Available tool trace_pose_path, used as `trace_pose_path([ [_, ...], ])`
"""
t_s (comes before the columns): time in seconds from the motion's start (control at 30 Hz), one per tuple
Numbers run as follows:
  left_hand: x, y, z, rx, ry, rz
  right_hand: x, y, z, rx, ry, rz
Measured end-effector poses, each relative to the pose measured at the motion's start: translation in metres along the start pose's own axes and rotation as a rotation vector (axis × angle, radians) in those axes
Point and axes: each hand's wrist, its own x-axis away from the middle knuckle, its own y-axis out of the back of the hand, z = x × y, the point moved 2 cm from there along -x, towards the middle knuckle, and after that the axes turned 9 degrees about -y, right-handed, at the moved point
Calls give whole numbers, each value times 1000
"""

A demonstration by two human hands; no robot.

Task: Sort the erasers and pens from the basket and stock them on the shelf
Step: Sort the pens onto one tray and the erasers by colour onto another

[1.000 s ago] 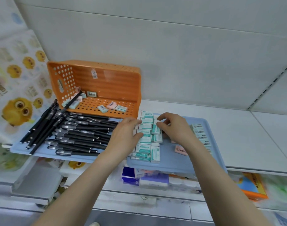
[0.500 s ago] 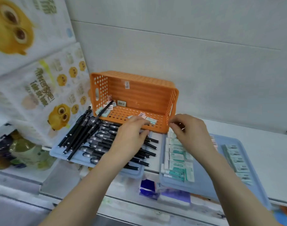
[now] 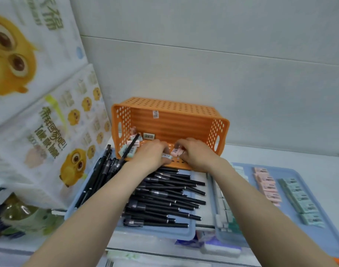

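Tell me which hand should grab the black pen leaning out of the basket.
Left. The left hand is next to the pen at the left end of the basket, with the pen tray below it. The right hand is farther off, fingers on a pink eraser.

The only view came from a wide-angle camera worn on the person's head, set above the near edge of the shelf (image 3: pixel 280 157) and tilted forward and down, close over the orange basket (image 3: pixel 170 120) at centre, facing the far wall (image 3: pixel 222 74) beyond it.
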Motion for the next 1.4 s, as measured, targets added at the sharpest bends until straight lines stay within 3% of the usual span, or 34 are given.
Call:
trace_pose_path([
  [0.17, -2, -3, 7, 122, 74, -99, 1, -5, 7, 80, -4, 26],
  [0.3, 3, -1, 7, 83, 102, -159, 1, -2, 12, 88, -33, -80],
  [0.4, 11, 2, 7, 203, 167, -258, 9, 2, 9, -121, -30, -205],
  [0.53, 15, -2, -12, 572, 200, -263, 23, 5, 2, -333, -29, -286],
  [0.63, 12, -6, -34, 446, 145, -186, 38, 11, -3, -462, -30, -317],
  [0.8, 2, -14, -48, 267, 100, -92, 84, 26, -19, -1068, 1, -220],
  [0.9, -2, -11, -54, 247, 96, -79, 107, 34, -29, -1222, 37, -172],
  [1.07, -1, -8, -64, 243, 84, -37, 133, 51, -56, -1261, 22, -227],
  [1.23, 13, 1, -80, 397, 84, -146, 158, 68, -118, -1246, -187, -415],
  [1.3, 24, 5, -90, 584, 114, -205, 165, 64, -134, -1214, -251, -349],
  [1.4, 39, 6, -111, 740, 102, -164, 169, 51, -132, -1163, -253, -205],
])
